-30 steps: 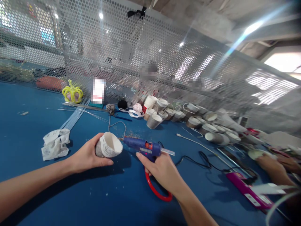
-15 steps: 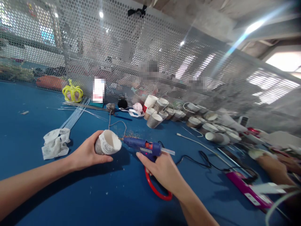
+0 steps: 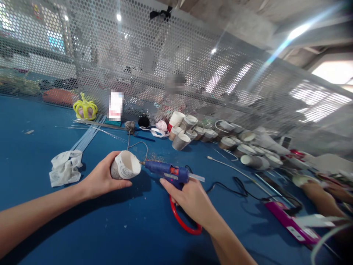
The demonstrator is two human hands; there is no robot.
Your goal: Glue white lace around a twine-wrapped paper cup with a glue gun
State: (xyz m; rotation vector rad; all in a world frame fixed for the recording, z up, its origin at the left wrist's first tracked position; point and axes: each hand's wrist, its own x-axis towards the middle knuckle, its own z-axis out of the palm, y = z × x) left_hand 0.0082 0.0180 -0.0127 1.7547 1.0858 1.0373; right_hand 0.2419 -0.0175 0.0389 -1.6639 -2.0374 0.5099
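At the cup's [image 3: 121, 167] three o'clock: glue gun [image 3: 162, 169], nozzle [image 3: 142, 163] beside rim [image 3: 139, 167]
My left fingers [image 3: 122, 183] curl round the cup; my right fingers [image 3: 171, 188] wrap the glue gun.

No text legible; the label [image 3: 171, 176] on the blue glue gun [image 3: 162, 168] is too small

smooth plastic glue gun [image 3: 162, 170], matt paper cup [image 3: 126, 166]

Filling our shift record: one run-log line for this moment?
left hand: holds tilted grey cup with white lace band | right hand: grips blue plastic glue gun | nozzle: close beside cup's rim
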